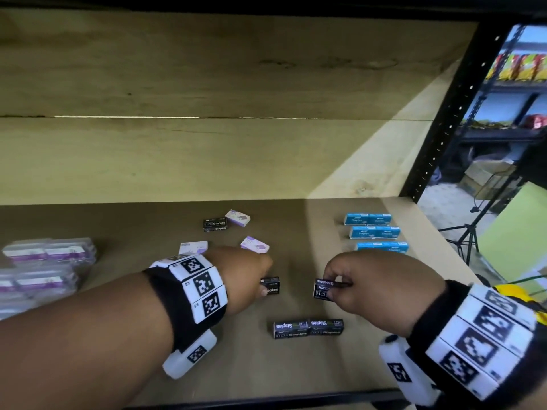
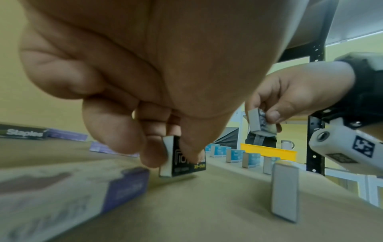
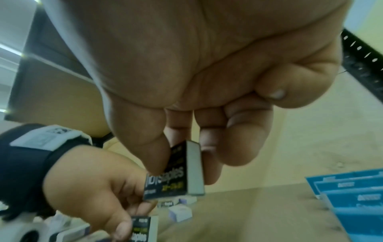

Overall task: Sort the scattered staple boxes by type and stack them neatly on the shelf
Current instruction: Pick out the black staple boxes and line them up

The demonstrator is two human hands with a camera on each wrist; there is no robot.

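My left hand (image 1: 262, 287) pinches a black staple box (image 1: 271, 286) standing on edge on the shelf board (image 1: 296, 368); the left wrist view shows thumb and fingers on that black box (image 2: 183, 158). My right hand (image 1: 334, 287) pinches another black staple box (image 1: 323, 288), lifted just above the board; in the right wrist view this box (image 3: 176, 173) sits between thumb and fingers. Two black boxes (image 1: 308, 328) lie end to end near the front. One more black box (image 1: 215, 224) lies further back among loose purple boxes (image 1: 254, 244).
Blue staple boxes (image 1: 374, 232) stand in rows at the right of the board. Purple boxes are stacked at the far left (image 1: 47, 261). A black perforated upright (image 1: 441, 128) bounds the shelf on the right, and a wooden back panel (image 1: 207, 99) closes it behind.
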